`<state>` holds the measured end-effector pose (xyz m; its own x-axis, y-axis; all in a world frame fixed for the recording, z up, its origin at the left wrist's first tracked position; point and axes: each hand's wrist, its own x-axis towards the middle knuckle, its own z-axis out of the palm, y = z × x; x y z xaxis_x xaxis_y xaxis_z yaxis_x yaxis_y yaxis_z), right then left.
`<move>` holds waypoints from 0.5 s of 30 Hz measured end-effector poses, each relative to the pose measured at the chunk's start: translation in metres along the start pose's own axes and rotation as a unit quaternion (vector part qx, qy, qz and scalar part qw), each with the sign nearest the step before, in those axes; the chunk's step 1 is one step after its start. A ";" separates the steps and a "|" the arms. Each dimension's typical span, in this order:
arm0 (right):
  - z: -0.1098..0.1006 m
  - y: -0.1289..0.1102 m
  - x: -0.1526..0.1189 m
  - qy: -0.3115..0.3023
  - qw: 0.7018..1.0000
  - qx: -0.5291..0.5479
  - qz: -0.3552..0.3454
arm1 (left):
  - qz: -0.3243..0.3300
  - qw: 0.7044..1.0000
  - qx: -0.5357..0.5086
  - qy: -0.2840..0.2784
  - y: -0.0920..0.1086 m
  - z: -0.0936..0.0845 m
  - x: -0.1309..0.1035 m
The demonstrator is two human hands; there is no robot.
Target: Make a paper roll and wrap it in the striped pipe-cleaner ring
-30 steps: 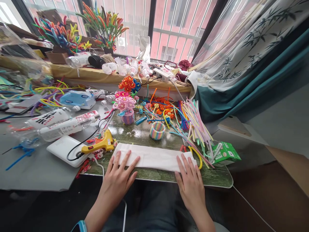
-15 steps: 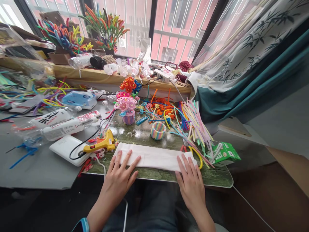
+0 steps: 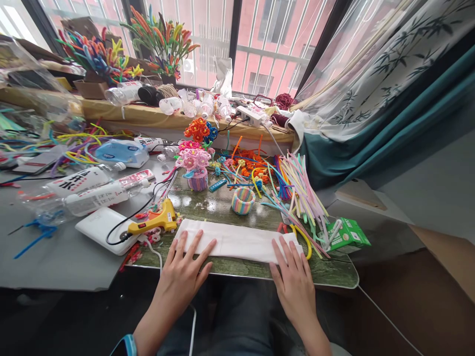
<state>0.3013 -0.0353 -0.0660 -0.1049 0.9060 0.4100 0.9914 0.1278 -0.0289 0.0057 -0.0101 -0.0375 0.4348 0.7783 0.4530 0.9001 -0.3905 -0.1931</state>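
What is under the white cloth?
The green table shows along the edges of the cloth. Anything directly beneath is covered, so I can't tell; the left hand and right hand rest on top.

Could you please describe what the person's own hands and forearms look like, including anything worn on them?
Both the left hand and the right hand are bare, with no gloves or rings to be seen. A light blue wristband with a dark part, perhaps a watch, circles the left wrist; the right shows nothing worn. No sleeves appear on the visible forearms.
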 end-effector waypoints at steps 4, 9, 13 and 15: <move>0.000 0.000 0.000 -0.003 1.000 -0.006 0.002 | 0.000 1.000 0.008 0.000 0.000 0.000 0.000; 0.000 -0.001 0.000 -0.003 1.000 -0.008 0.005 | 0.005 1.000 0.010 0.003 0.000 0.000 -0.001; -0.001 -0.002 0.000 0.000 1.000 -0.007 0.006 | 0.007 1.000 0.013 0.008 0.000 0.002 -0.002; -0.001 -0.002 0.000 0.003 1.000 -0.006 0.005 | 0.008 1.000 0.015 0.013 -0.001 0.003 -0.002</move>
<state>0.2990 -0.0361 -0.0651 -0.0936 0.9049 0.4151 0.9933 0.1130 -0.0224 0.0043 -0.0102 -0.0410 0.4480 0.7592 0.4721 0.8940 -0.3871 -0.2258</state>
